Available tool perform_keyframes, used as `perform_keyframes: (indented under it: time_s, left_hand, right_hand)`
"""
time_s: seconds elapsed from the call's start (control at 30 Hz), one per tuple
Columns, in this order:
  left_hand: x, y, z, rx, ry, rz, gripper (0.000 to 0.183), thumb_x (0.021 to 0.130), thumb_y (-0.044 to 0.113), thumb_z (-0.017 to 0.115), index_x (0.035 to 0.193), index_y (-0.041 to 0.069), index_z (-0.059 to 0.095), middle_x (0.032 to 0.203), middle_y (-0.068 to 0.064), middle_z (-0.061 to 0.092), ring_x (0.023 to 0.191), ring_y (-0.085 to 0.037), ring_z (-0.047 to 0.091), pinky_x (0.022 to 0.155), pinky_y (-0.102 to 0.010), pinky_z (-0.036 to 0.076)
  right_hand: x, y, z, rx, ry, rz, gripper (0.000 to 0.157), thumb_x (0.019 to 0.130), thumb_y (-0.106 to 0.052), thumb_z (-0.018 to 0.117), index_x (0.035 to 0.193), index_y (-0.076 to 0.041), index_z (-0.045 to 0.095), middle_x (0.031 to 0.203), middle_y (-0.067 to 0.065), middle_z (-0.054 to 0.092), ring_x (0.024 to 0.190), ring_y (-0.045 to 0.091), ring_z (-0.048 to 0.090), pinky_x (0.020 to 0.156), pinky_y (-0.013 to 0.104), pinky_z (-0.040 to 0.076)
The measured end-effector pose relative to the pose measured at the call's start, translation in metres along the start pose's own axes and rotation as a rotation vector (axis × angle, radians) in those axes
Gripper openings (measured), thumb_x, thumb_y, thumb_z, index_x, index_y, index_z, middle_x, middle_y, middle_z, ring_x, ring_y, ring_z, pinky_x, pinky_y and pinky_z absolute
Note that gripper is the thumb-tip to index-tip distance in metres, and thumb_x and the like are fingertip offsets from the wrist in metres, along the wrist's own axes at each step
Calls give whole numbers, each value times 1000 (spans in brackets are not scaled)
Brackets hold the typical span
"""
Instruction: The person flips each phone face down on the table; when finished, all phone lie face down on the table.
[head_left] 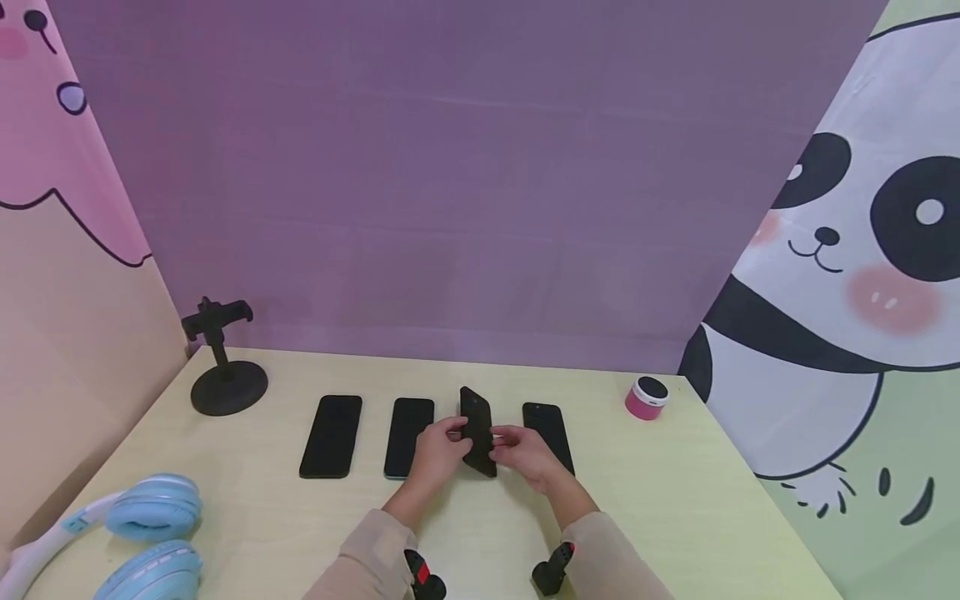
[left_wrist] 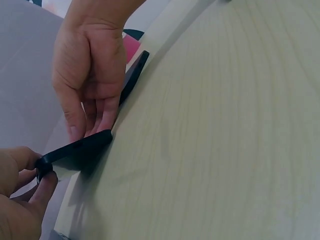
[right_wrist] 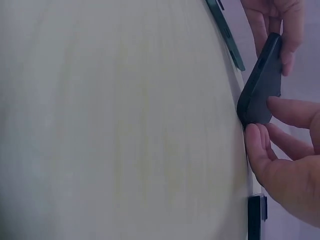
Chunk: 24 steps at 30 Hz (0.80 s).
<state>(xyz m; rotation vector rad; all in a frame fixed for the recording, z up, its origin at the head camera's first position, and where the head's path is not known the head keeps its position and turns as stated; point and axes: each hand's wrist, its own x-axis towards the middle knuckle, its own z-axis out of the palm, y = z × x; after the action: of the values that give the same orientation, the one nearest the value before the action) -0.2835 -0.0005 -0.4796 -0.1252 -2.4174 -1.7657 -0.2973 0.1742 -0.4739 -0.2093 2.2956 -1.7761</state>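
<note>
Both hands hold a black smartphone point(head_left: 477, 433) tilted on its long side above the table. My left hand point(head_left: 441, 454) pinches its left edge between thumb and fingers, as the left wrist view shows at the phone's raised end. On the opposite, lower edge, my right hand point(head_left: 531, 457) grips with thumb and fingertips, close over the tabletop in the right wrist view. A second dark phone point(head_left: 408, 437) lies flat left of the hands, partly behind the left one. Another phone point(head_left: 549, 433) lies to the right, its lower part overlapped by the right hand.
A further black phone point(head_left: 331, 437) lies farther left on the wooden table point(head_left: 270, 533). Behind it stands a black phone stand point(head_left: 228, 387). Blue and white headphones point(head_left: 153, 508) rest at the front left. A small pink round container point(head_left: 646, 398) stands at the back right. A purple backdrop borders the table's back.
</note>
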Motion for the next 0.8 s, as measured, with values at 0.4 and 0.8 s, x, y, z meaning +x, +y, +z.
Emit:
perform_keyframes:
  time_s: [0.4,0.8]
  left_hand:
    - [4,-12,5,54,-2,-20,36,82,0,75,116,-5,67,88,-11,68,85,-25,64,74,-37,55]
    - [6,-15,11,228,-31,0,45,77,3,80,117,-9,64,101,-21,65,99,-35,61,87,-46,50]
  right_hand:
    - [4,-5,1,-174,98,51,44,80,10,71,122,9,59,94,14,56,79,21,55,72,31,48]
    - [8,-4,3,-358,107,50,47,80,4,74,125,4,61,97,12,60,81,23,57,72,37,49]
